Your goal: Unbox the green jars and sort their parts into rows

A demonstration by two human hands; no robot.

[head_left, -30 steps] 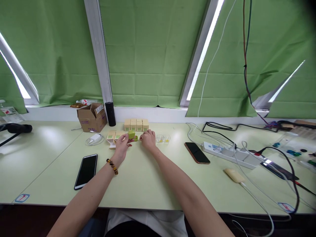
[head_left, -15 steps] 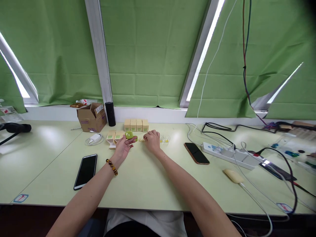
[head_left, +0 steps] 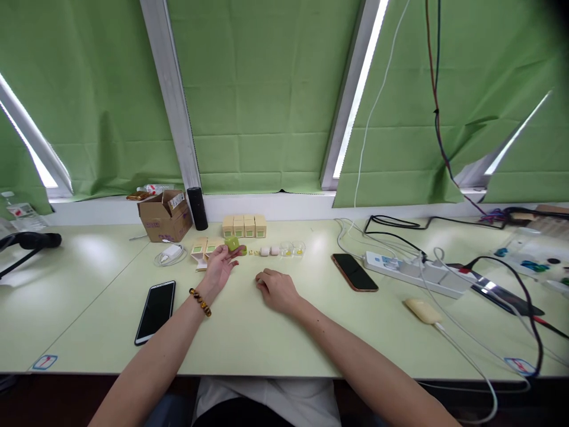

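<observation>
My left hand (head_left: 217,268) is turned partly palm up, its fingers closed around a small, glossy green rounded case (head_left: 232,242) just above the table. Close to its fingertips lies another small green piece (head_left: 243,251). To the right runs a row: tiny yellow pieces (head_left: 253,252), two whitish-pink blocks (head_left: 269,251), and two clear round cups (head_left: 292,249) with yellow inside. My right hand (head_left: 278,289) rests on the table nearer to me, apart from the row. Its fingers are curled under, and whatever they hold, if anything, is hidden.
Several small beige boxes (head_left: 244,226) stand behind the row; opened ones (head_left: 202,252) are beside my left hand. Phones lie left (head_left: 155,311) and right (head_left: 354,272). A power strip (head_left: 413,274) with tangled cables is at right. A cardboard box (head_left: 165,216) and black cylinder (head_left: 197,209) stand at the back.
My right hand has drawn back from the row toward me and now rests on the table, uncovering the whitish-pink blocks. My left hand keeps hold of the green case. The view has shifted slightly.
</observation>
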